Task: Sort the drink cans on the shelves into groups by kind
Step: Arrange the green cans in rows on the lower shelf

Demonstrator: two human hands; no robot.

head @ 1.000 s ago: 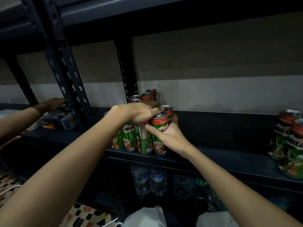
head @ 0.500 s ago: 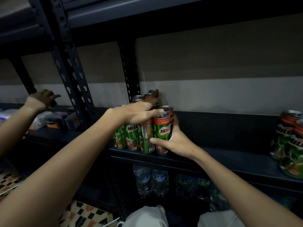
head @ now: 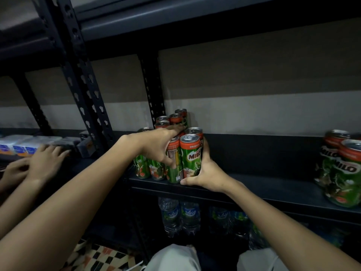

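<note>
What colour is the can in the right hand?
Green with a red-orange top band; the can held by the right hand shows in the head view.

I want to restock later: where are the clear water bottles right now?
In the head view, the clear plastic water bottles stand on the lower shelf, centre-bottom, directly beneath the cluster of green Milo cans that both hands hold.

The shelf [head: 254,186] lies bare between the cluster of Milo cans [head: 172,151] by the rear upright [head: 153,90] and the second group of Milo cans [head: 340,169] at the far right, with open height up to the shelf above [head: 175,22]. Both of the person's hands crowd the cluster, the left hand [head: 156,145] from the left and over it, the right hand [head: 205,173] from the right. The front upright [head: 86,85] walls off the left bay, where another person's hands [head: 39,163] rest by small packets [head: 21,145].
</note>
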